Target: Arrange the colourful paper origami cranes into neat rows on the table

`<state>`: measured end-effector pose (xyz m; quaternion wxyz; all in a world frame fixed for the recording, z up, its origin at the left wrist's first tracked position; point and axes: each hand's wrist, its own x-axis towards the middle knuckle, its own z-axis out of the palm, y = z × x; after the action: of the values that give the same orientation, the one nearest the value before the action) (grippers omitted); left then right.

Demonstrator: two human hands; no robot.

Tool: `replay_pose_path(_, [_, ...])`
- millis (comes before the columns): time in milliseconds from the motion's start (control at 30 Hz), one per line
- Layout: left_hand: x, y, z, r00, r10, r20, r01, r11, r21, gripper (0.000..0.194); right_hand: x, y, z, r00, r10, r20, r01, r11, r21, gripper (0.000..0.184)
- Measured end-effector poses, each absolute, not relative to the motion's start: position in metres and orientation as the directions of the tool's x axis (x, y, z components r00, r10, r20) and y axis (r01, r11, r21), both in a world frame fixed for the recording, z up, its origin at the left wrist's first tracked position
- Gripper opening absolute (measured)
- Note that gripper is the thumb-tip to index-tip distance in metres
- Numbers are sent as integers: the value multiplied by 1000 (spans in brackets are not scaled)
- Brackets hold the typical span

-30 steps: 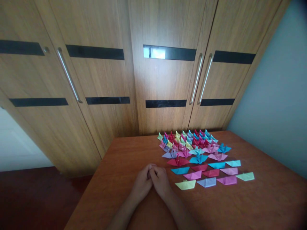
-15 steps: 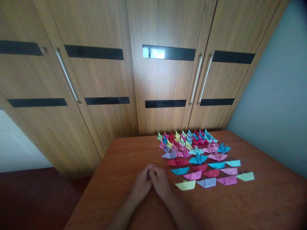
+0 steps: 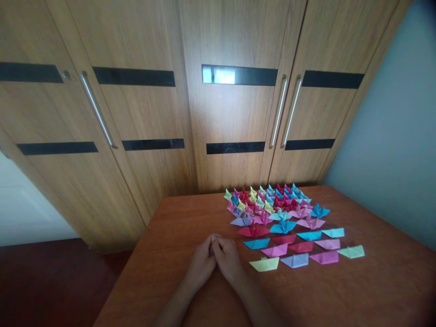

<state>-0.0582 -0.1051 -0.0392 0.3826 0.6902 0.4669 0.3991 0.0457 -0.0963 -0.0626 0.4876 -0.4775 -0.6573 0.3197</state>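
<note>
My left hand (image 3: 203,257) and my right hand (image 3: 225,254) rest clasped together on the brown wooden table (image 3: 163,254). Their fingers are folded against each other and partly hidden, and no object shows in them. To the right of my right hand lie rows of flat folded paper pieces, among them a yellow one (image 3: 265,264), a lilac one (image 3: 295,260) and a blue one (image 3: 256,244). Behind these stand many small origami cranes in several colours, including a red crane (image 3: 254,230) and a blue crane (image 3: 283,226).
A wooden wardrobe (image 3: 235,113) with dark strips and metal handles rises behind the table's far edge. A pale blue wall (image 3: 391,136) is on the right. Dark red floor (image 3: 51,277) and a white panel (image 3: 27,204) show at the left.
The camera view has shifted very slightly. My hands stay clasped in the same place, and the paper pieces and cranes have not moved on the table.
</note>
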Motion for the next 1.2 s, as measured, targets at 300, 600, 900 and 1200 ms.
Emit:
replay_pose_path(300, [-58, -105, -41, 237, 950, 206, 351, -281, 893, 34, 45, -96, -63, -84, 933, 350, 349, 357, -867, 39])
replay_pose_path(600, [-59, -105, -38, 261, 942, 211, 343, -295, 892, 33, 45, -95, -61, -83, 940, 330, 370, 336, -866, 38])
replay_pose_path(900, [-59, -105, -38, 238, 952, 194, 345, -270, 899, 34, 44, -94, -61, -79, 940, 333, 370, 338, -866, 41])
replay_pose_path(1200, [-59, -105, -36, 249, 948, 200, 356, -282, 891, 30, 44, -95, -61, -83, 936, 341, 322, 349, -880, 40])
